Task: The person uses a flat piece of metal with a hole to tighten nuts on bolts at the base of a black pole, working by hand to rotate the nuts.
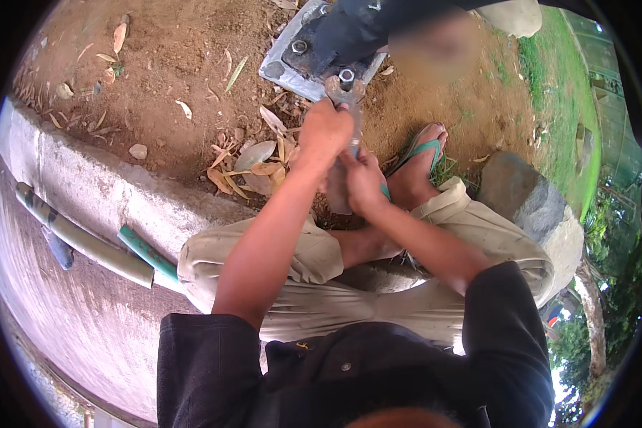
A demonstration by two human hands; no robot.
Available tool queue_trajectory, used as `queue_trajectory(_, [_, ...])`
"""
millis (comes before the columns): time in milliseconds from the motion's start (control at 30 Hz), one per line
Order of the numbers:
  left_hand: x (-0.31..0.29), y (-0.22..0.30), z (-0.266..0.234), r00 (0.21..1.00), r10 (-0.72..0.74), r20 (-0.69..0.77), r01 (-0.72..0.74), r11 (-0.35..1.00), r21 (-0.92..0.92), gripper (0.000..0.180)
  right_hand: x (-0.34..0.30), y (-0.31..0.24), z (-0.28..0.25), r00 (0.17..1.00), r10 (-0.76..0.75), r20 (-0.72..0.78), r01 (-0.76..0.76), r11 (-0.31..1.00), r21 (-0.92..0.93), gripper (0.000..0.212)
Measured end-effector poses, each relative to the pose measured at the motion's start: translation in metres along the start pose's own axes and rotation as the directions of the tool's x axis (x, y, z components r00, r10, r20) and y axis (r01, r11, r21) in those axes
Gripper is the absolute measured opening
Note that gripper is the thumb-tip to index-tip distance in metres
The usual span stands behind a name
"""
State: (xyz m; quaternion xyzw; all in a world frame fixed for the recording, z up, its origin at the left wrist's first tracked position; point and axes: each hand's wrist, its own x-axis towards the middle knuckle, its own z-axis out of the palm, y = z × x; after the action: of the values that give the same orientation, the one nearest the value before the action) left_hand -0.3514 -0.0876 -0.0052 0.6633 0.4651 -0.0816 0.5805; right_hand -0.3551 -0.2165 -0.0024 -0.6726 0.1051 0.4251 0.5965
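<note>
A large grey open-end wrench (355,108) is gripped by both my hands, its forked jaw up against a nut (346,75) on a bolt. My left hand (324,139) is closed around the shank near the jaw. Lower on the same wrench, my right hand (364,183) is wrapped around it, and the flat tail end sticks out below. The bolt stands on a grey base plate (272,69) at the foot of a black post (342,43). A second nut (299,46) sits at the plate's left. Whether the jaw fully encloses the nut I cannot tell.
Dry leaves (257,160) lie on brown soil (171,64) beside the plate. A concrete curb (121,167) runs along the left, with a pale tube (100,246) and a green tube (146,250). My sandalled foot (414,167) and a large rock (524,192) are at right.
</note>
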Motion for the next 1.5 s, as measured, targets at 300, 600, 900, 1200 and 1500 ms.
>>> queue_trajectory(300, [-0.004, 0.012, 0.041, 0.971, 0.029, 0.236, 0.146, 0.713, -0.686, 0.033, 0.071, -0.132, -0.098, 0.861, 0.419, 0.288, -0.209, 0.807, -0.552, 0.025])
queue_trajectory(600, [-0.007, 0.007, 0.015, 0.999, 0.038, -0.005, -0.038, 0.961, -0.273, 0.045, 0.018, -0.045, -0.046, 0.978, 0.143, 0.154, -0.116, 0.978, -0.172, 0.026])
queue_trajectory(900, [0.018, -0.006, -0.015, 0.995, 0.073, 0.064, -0.082, 0.986, 0.148, 0.052, 0.018, 0.052, 0.065, 0.974, -0.132, -0.183, 0.185, 0.933, 0.308, 0.020])
queue_trajectory(1200, [0.002, 0.002, 0.029, 0.976, 0.002, 0.218, 0.120, 0.830, -0.544, 0.035, 0.042, -0.090, -0.082, 0.913, 0.329, 0.241, -0.218, 0.893, -0.393, 0.030])
queue_trajectory(1500, [0.018, -0.001, 0.055, 0.997, 0.059, 0.059, -0.016, 0.829, -0.560, 0.038, 0.045, -0.076, -0.083, 0.943, 0.178, 0.282, -0.098, 0.957, -0.274, 0.032])
